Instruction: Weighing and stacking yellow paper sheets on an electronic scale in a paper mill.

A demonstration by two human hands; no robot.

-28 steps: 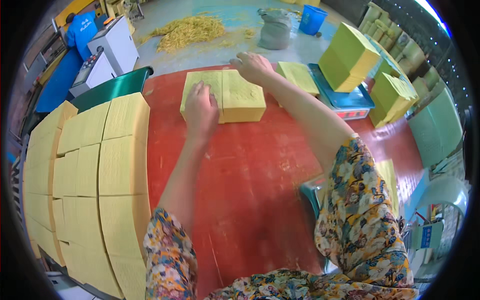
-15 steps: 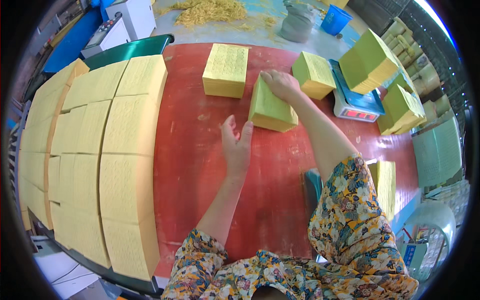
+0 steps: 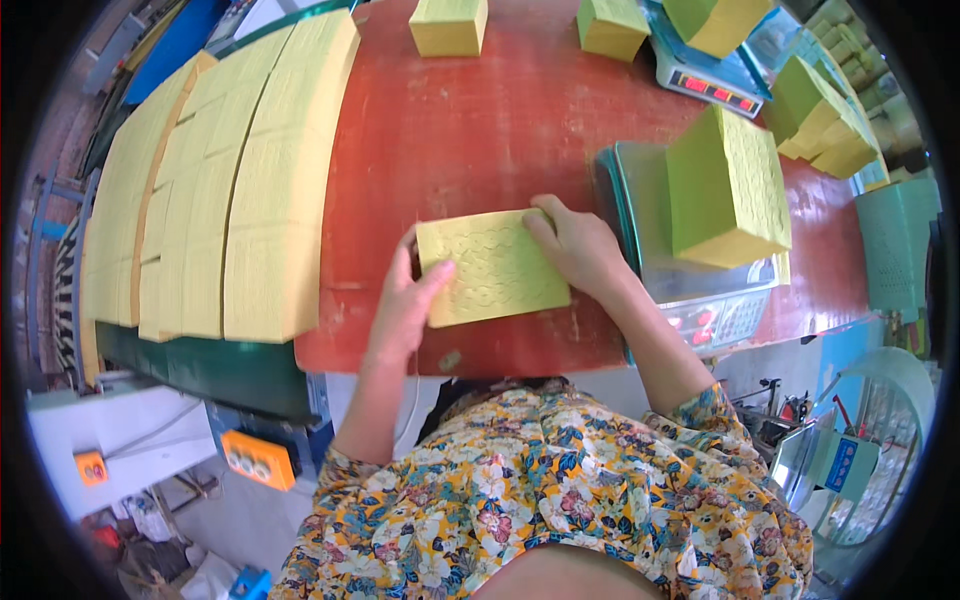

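Observation:
Both my hands hold a stack of yellow paper (image 3: 495, 268) with wavy embossed marks on its top, near the front edge of the red table (image 3: 480, 130). Its left end lies in my left hand (image 3: 405, 300), thumb on the upper face. At the far right corner, my right hand (image 3: 583, 250) grips it with bent fingers. To the right of that hand is a weighing scale (image 3: 648, 225), a taller yellow paper stack (image 3: 728, 190) standing on its plate. The undersides of both my hands are hidden.
Rows of yellow paper stacks (image 3: 285, 180) fill the left side. Two more paper stacks (image 3: 448, 28) (image 3: 612, 28) stand at the far edge. Another scale (image 3: 708, 82), also loaded, sits far right beside more paper (image 3: 815, 115). A green chair (image 3: 885, 400) is at lower right.
The paper stack has come from the table's far middle to its front edge, and both hands now grip it. My left hand was apart from it before. The view has tilted downward.

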